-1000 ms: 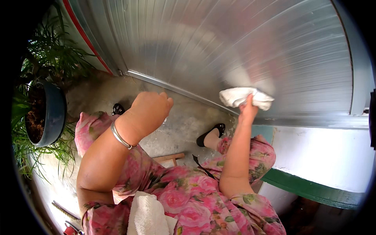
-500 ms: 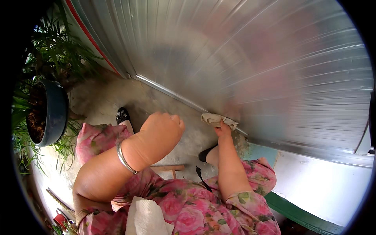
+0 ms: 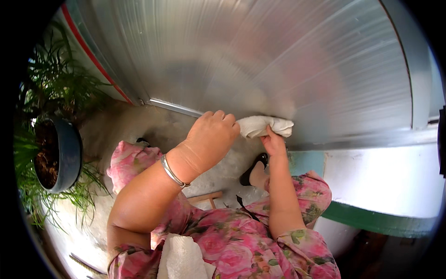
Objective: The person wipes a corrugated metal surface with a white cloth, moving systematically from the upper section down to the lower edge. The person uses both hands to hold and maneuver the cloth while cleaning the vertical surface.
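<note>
My right hand (image 3: 275,141) grips a folded off-white cloth (image 3: 258,125), its thumb across the front. The cloth lies against or just in front of the lower part of a ribbed metal panel (image 3: 223,60). My left hand (image 3: 211,137), with a silver bangle (image 3: 171,173) on the wrist, is closed with its back toward me. Its knuckles are right beside the cloth's left end. Whether the fingers hold that end is hidden. A second white cloth (image 3: 181,258) hangs over the front of my pink floral clothing (image 3: 227,237).
A dark blue pot (image 3: 68,156) with long-leaved plants stands at the left. A piece of wood (image 3: 204,197) is on the concrete floor (image 3: 181,130) between my legs. At the right, a white surface (image 3: 371,181) with a green edge (image 3: 371,218) borders the panel.
My right hand and the cloth have shifted slightly up and right in view. My left hand has moved right, up to the cloth's left end. The view has shifted a little.
</note>
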A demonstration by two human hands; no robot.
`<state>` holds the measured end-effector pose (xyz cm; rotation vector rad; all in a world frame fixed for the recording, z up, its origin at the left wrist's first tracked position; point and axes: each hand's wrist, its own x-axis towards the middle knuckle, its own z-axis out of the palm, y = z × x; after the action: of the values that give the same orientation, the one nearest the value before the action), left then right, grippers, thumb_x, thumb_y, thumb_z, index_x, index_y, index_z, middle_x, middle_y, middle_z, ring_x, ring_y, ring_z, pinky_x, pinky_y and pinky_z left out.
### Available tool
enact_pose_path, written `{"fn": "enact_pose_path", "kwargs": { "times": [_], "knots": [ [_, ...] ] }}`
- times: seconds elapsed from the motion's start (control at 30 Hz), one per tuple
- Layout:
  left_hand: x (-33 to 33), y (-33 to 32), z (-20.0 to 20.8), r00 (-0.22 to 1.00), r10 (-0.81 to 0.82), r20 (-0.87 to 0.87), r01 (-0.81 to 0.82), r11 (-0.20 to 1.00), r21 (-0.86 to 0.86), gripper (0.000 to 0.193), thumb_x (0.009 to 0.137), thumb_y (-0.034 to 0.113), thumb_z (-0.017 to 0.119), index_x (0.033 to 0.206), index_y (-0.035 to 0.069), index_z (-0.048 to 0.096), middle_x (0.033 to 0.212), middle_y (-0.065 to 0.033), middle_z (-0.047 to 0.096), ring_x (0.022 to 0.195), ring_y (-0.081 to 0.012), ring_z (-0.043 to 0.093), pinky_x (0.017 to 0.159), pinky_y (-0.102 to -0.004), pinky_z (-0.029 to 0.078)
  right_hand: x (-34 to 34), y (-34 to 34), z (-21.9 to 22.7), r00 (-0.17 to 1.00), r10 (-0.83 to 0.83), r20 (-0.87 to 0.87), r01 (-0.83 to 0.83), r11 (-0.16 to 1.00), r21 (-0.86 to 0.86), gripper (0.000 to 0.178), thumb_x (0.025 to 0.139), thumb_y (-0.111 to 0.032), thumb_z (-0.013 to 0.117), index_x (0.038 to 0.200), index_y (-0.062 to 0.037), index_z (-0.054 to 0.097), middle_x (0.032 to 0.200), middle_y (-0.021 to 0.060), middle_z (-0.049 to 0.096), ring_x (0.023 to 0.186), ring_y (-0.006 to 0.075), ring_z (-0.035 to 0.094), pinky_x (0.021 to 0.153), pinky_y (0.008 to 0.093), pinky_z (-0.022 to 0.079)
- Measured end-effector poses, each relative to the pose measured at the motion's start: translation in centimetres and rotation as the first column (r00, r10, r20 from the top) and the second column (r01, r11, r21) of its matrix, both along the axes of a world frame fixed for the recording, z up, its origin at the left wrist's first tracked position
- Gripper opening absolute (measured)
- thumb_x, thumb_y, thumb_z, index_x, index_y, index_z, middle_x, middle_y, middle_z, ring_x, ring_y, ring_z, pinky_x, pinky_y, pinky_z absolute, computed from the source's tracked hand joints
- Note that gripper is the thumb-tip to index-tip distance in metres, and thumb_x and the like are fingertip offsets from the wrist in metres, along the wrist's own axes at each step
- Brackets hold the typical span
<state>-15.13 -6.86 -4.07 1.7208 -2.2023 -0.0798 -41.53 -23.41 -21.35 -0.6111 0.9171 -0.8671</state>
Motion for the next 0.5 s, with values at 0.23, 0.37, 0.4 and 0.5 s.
{"fn": "enact_pose_path", "kwargs": {
  "times": [0.23, 0.37, 0.4, 0.5],
  "knots": [
    [-0.4, -3.1, 1.2, 0.861, -0.045, -0.506, -0.079, 0.972, -0.221, 0.039, 0.078, 0.013, 0.068, 0.115, 0.005, 0.058, 0.113, -0.0112, 0.059, 0.105, -0.031, 0.056, 0.088, -0.0397, 0.047, 1.6, 1.3, 12.6, 0.973, 0.216, -0.08, -0.229, 0.865, -0.446, 0.055, 0.082, 0.009, 0.062, 0.131, -0.0099, 0.046, 0.126, 0.0057, 0.053, 0.116, 0.0222, 0.052, 0.097, 0.0383, 0.045],
    [-0.1, -3.4, 1.7, 0.72, -0.141, -0.679, -0.006, 0.978, -0.21, 0.048, 0.081, 0.021, 0.069, 0.125, 0.006, 0.054, 0.12, -0.0137, 0.057, 0.113, -0.0328, 0.053, 0.095, -0.0379, 0.043, 2.8, 3.1, 17.9, 0.928, 0.222, -0.299, -0.352, 0.785, -0.51, 0.061, 0.078, 0.004, 0.069, 0.133, -0.0047, 0.043, 0.125, 0.0044, 0.053, 0.113, 0.0169, 0.053, 0.095, 0.0314, 0.046],
    [-0.3, -3.4, 1.8, 0.731, -0.196, -0.653, 0.028, 0.966, -0.259, 0.053, 0.08, 0.023, 0.07, 0.127, 0.007, 0.052, 0.123, -0.0147, 0.055, 0.114, -0.0334, 0.052, 0.095, -0.0383, 0.043, 3.0, 3.8, 18.7, 0.908, 0.228, -0.351, -0.389, 0.771, -0.505, 0.06, 0.079, 0.003, 0.069, 0.133, -0.0045, 0.044, 0.124, 0.0045, 0.054, 0.113, 0.0169, 0.053, 0.094, 0.0314, 0.046],
    [-1.4, -2.5, 1.6, 0.737, -0.302, -0.604, 0.115, 0.937, -0.329, 0.067, 0.077, 0.027, 0.073, 0.135, 0.009, 0.045, 0.131, -0.0168, 0.048, 0.117, -0.0351, 0.049, 0.096, -0.0391, 0.043, 4.8, 5.6, 19.2, 0.868, 0.292, -0.4, -0.478, 0.711, -0.517, 0.056, 0.08, 0.001, 0.068, 0.131, -0.0042, 0.046, 0.122, 0.0051, 0.056, 0.111, 0.0163, 0.053, 0.093, 0.0307, 0.046]
  ]
}}
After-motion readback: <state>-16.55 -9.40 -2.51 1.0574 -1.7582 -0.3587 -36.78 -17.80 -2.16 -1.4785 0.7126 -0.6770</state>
